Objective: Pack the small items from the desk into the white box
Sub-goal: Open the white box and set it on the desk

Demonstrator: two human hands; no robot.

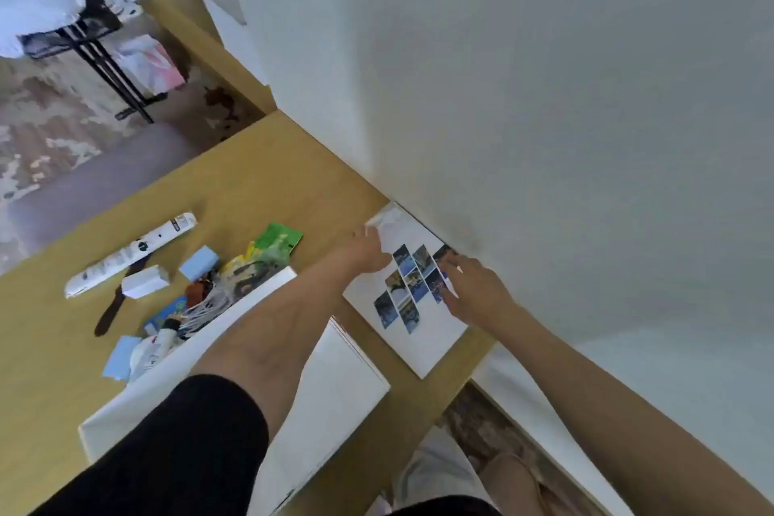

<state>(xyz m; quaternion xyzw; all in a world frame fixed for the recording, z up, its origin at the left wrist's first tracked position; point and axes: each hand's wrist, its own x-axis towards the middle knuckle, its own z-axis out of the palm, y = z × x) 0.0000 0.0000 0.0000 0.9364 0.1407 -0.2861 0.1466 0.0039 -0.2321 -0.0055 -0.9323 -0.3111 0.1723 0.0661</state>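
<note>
The white box point(347, 381) lies on the wooden desk point(251, 189), partly under my left forearm. Beside it, against the wall, lies a flat white panel printed with small photos point(423, 344). My left hand point(368, 256) is at the panel's far corner and pinches a small blurred white piece point(384, 220). My right hand point(473, 285) rests bent fingertips on the panel's right edge. Small items lie in a heap to the left: a green packet point(278, 239), a light blue box point(199, 262), a small white box point(146, 283), white cords point(209, 306) and a blue card point(119, 356).
A long white printed tube point(130, 256) and a black watch point(119, 302) lie at the heap's left. A white wall point(544, 96) borders the desk on the right. Beyond the desk's far edge are a patterned floor and a black metal stand point(109, 67).
</note>
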